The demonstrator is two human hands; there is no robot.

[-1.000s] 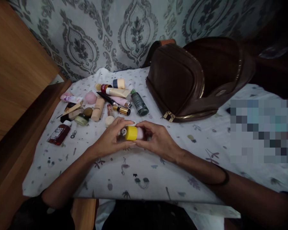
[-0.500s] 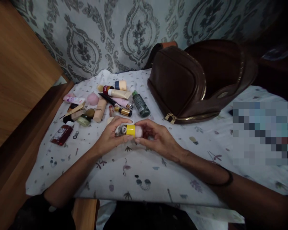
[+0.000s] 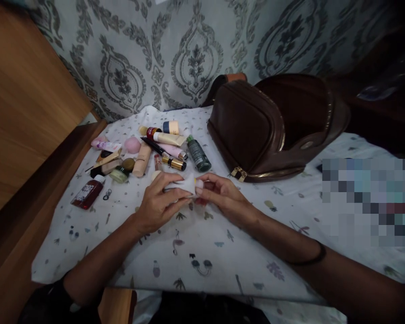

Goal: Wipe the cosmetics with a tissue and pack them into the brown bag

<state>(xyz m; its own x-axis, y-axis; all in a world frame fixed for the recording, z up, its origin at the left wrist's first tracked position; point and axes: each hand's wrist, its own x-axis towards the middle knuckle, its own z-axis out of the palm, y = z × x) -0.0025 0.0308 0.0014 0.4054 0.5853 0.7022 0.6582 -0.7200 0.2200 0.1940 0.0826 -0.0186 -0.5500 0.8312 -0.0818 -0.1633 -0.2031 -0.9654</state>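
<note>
Small container, pale pinkish end showing, thin sliver of yellow next to it; rest is covered by a soft-looking white cloth. Label, if any, hidden. It lies roughly sideways between the two hands, above the near-middle of the desk. Left hand: fingers clamped on the white cloth around the container. Right hand: fingers pinched on the pale end.

Desk is spread with a white sheet, scattered small prints, a few wrinkles. Just beyond the left hand, a loose group of toiletries: beige bottle, gold tube, cream tube, pink ball, small green jar. Dark green bottle lies at the group's right side; red bottle with white cap lies near the left edge.

Brown bag, gold zips, top gaping, sits right of the group. Behind, a grey-white patterned backdrop, curtain or wallpaper, can't tell. Wooden panel at left. Dim light, far right corner nearly black.
</note>
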